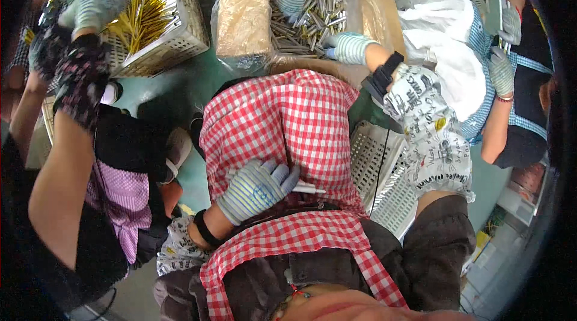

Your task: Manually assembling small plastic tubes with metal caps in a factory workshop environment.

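Note:
My left hand (257,191), in a striped knit glove, rests on the red checked apron (276,128) over my lap. Its fingers are closed round a few slim silvery-white tubes (309,189), whose ends stick out to the right. In a matching glove, my right hand (351,48) reaches to the near right of a cardboard box (369,2) lined with clear plastic. Its fingers stretch left at the edge of a heap of short silver metal tubes (318,11); nothing shows in them. A co-worker's gloved hand (291,1) is in the same heap, from the far side.
At the upper left, a white plastic crate (159,44) holds long gold-coloured sticks (144,11), beside another person's gloved hands (90,11). White perforated crates (384,171) stand right of my lap. On the right, a person holds slim rods near a white cloth bag (442,32).

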`<state>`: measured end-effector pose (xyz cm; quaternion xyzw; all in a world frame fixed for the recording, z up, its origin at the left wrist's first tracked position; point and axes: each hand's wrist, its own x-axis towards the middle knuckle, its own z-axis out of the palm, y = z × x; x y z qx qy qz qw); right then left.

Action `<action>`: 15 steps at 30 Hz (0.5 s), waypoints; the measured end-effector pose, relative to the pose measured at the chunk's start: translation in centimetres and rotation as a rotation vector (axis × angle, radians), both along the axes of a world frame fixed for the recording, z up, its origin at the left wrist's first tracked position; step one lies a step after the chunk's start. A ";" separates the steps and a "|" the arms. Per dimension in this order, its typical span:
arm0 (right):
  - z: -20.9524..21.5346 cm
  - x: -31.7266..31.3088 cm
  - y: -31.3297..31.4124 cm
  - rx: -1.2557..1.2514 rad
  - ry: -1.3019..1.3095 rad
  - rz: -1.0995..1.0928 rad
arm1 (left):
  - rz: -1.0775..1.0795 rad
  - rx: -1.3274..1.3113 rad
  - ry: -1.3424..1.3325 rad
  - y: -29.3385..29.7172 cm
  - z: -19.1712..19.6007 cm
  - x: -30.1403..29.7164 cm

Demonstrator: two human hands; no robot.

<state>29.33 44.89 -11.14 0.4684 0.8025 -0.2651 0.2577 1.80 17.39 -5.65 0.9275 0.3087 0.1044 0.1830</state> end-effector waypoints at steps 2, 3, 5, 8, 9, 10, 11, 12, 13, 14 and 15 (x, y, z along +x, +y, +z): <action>-2.3 -0.6 2.0 -0.074 -0.016 0.056 | -0.007 -0.009 0.024 0.8 0.1 0.3; -3.7 -0.5 3.0 -0.143 -0.035 0.114 | 0.002 -0.038 0.029 1.2 0.2 0.5; -6.2 0.1 4.8 -0.122 -0.045 0.158 | 0.011 -0.041 -0.029 2.8 0.0 1.3; -11.0 1.8 7.7 -0.235 -0.050 0.247 | 0.002 -0.091 0.034 3.7 0.2 2.3; -11.7 1.5 8.0 -0.245 -0.037 0.251 | 0.004 -0.102 0.046 4.0 0.3 2.6; -12.2 0.9 8.1 -0.190 -0.013 0.198 | 0.023 -0.085 0.087 4.4 0.4 2.9; -12.8 0.6 8.4 -0.135 0.010 0.144 | 0.041 -0.066 0.127 4.8 0.5 3.1; -14.2 0.2 8.6 -0.199 0.157 0.086 | 0.028 -0.075 0.165 5.0 0.5 3.3; -15.2 0.4 9.0 -0.208 0.164 0.082 | 0.023 -0.085 0.172 5.3 0.4 3.5; -16.3 0.4 9.6 -0.213 0.155 0.063 | 0.006 -0.115 0.187 5.6 0.2 3.7; -15.9 -1.0 9.7 -0.223 0.160 0.060 | 0.005 -0.150 0.216 5.8 0.4 3.8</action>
